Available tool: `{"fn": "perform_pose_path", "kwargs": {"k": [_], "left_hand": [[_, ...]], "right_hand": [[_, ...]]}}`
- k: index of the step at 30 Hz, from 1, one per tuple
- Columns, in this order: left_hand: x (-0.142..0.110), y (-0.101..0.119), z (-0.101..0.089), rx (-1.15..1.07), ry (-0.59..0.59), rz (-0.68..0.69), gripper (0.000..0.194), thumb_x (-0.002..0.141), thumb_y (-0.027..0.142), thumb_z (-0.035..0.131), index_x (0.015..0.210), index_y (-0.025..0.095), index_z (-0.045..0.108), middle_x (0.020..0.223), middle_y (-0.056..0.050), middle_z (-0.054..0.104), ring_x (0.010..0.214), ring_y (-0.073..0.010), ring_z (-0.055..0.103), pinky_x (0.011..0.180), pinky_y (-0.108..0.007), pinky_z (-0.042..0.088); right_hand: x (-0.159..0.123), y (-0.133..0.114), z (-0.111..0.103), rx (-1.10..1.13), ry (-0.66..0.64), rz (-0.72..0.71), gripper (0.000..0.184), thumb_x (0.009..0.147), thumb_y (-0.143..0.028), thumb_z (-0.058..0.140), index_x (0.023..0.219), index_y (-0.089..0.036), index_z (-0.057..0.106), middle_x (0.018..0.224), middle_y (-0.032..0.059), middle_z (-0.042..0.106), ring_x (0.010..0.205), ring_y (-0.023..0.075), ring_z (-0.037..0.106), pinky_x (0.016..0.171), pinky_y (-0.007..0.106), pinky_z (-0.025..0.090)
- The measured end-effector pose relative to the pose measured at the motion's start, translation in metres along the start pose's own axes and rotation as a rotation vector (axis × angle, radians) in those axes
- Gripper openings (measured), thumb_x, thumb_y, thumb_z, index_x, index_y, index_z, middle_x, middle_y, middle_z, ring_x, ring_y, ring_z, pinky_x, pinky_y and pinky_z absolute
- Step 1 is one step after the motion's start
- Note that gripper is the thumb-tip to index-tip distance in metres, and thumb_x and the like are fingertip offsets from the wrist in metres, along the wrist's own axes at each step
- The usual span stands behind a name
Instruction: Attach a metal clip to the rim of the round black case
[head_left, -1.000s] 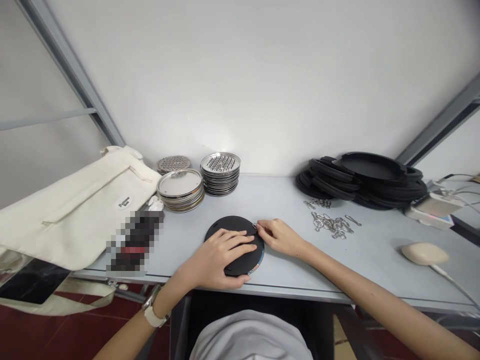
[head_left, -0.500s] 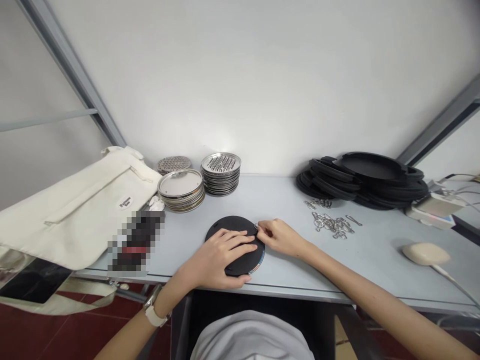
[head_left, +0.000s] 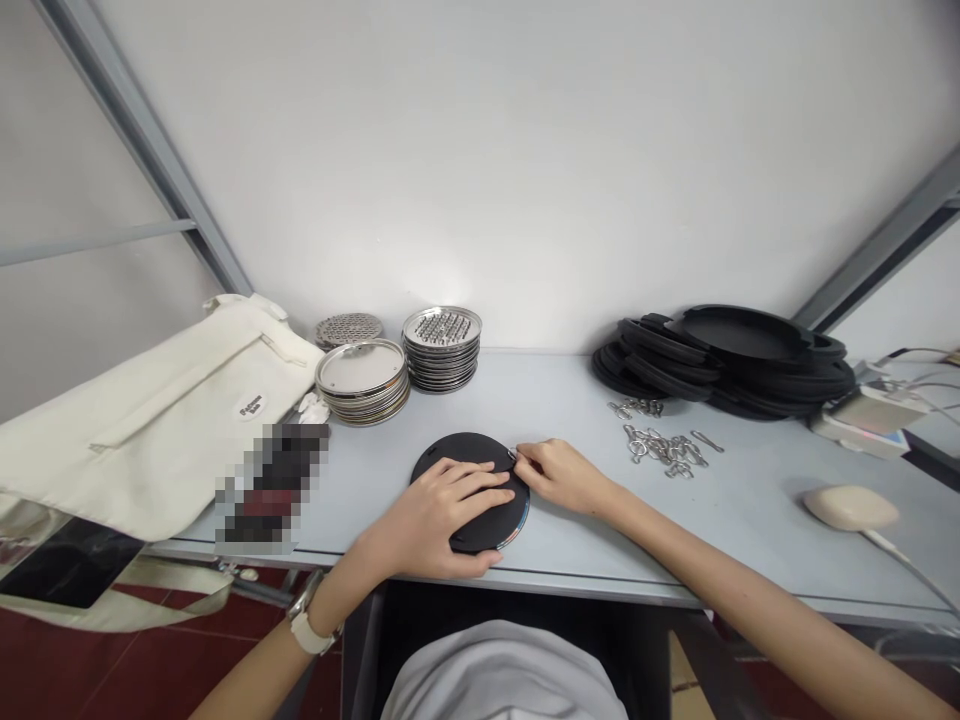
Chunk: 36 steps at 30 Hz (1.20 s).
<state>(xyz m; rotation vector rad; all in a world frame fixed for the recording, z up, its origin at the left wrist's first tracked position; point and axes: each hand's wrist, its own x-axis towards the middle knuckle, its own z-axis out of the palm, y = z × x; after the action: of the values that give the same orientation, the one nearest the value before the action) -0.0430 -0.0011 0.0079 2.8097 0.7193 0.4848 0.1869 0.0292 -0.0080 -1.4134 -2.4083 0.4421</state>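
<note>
A round black disc (head_left: pixel 469 450), with a coloured strip along its right edge, lies on the table in front of me. My left hand (head_left: pixel 450 505) rests on top of it with the fingers spread, its thumb along the near edge. At the disc's upper right edge, my right hand (head_left: pixel 551 470) is closed in a pinch on a small metal clip (head_left: pixel 512 453). The fingertips hide part of the clip, which touches the disc's rim. Several loose metal clips (head_left: pixel 664 447) lie in a small pile to the right.
Stacks of metal discs (head_left: pixel 361 370) and grater discs (head_left: pixel 441 330) stand at the back. Black round parts (head_left: pixel 739 335) are piled at the back right. A cream bag (head_left: pixel 172 410) lies left; a cream case with a cable (head_left: pixel 851 507) and chargers (head_left: pixel 877 415) sit right.
The clip at the disc's edge has tilted slightly as my right fingers shift a little. My left hand and the disc stay in place.
</note>
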Motion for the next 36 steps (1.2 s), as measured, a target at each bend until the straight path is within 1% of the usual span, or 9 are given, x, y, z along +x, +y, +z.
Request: {"fn": "perform_pose_path", "kwargs": {"k": [5,13,17,20,26,36], "left_hand": [[-0.0001,-0.0002,0.0000,-0.003,-0.011,-0.002,0.057,0.079,0.043,0.059,0.132,0.025,0.046,0.139,-0.004,0.046,0.131,-0.0252,0.036,0.106,-0.041,0.030],[0.0000,0.0001,-0.0008,0.002,-0.006,-0.008,0.057,0.078,0.042,0.059,0.131,0.026,0.046,0.139,-0.003,0.046,0.131,-0.0245,0.036,0.107,-0.040,0.029],[-0.0006,-0.0001,-0.0007,0.005,-0.013,-0.010,0.058,0.078,0.043,0.060,0.132,0.026,0.046,0.139,-0.002,0.046,0.131,-0.0239,0.036,0.107,-0.040,0.028],[-0.0006,-0.0004,0.0000,0.003,-0.005,-0.002,0.058,0.078,0.043,0.060,0.132,0.026,0.046,0.139,-0.004,0.046,0.130,-0.0251,0.037,0.106,-0.041,0.029],[0.0002,-0.0001,0.0002,-0.009,0.001,0.000,0.057,0.078,0.041,0.060,0.132,0.026,0.046,0.138,-0.004,0.047,0.130,-0.0259,0.038,0.106,-0.041,0.030],[0.0003,0.0004,-0.0008,-0.001,-0.001,-0.002,0.058,0.078,0.042,0.060,0.131,0.026,0.046,0.139,-0.002,0.046,0.131,-0.0243,0.037,0.106,-0.041,0.030]], "right_hand": [[-0.0002,0.0001,-0.0001,-0.019,0.003,-0.007,0.029,0.086,-0.022,0.040,0.057,-0.018,0.038,0.050,-0.0024,0.044,0.046,0.0081,0.030,0.052,0.024,0.021],[-0.0015,-0.0004,0.0012,-0.062,0.077,0.005,0.027,0.086,-0.022,0.040,0.059,-0.018,0.039,0.050,-0.0031,0.046,0.046,0.0083,0.033,0.052,0.023,0.021],[-0.0014,-0.0017,0.0003,-0.052,0.094,0.005,0.018,0.085,-0.022,0.041,0.067,-0.019,0.044,0.054,-0.0035,0.050,0.048,0.0090,0.038,0.053,0.023,0.022],[-0.0014,-0.0019,-0.0004,-0.038,0.095,0.000,0.012,0.085,-0.021,0.041,0.073,-0.020,0.046,0.056,-0.0037,0.050,0.048,0.0095,0.039,0.054,0.022,0.022],[-0.0010,-0.0005,-0.0012,-0.030,0.060,-0.008,0.022,0.085,-0.021,0.039,0.064,-0.019,0.041,0.053,-0.0032,0.046,0.048,0.0096,0.036,0.054,0.023,0.023],[-0.0004,0.0003,-0.0056,0.082,0.016,-0.019,0.025,0.085,-0.020,0.039,0.060,-0.019,0.035,0.051,-0.0056,0.039,0.047,0.0077,0.032,0.051,0.021,0.023]]}}
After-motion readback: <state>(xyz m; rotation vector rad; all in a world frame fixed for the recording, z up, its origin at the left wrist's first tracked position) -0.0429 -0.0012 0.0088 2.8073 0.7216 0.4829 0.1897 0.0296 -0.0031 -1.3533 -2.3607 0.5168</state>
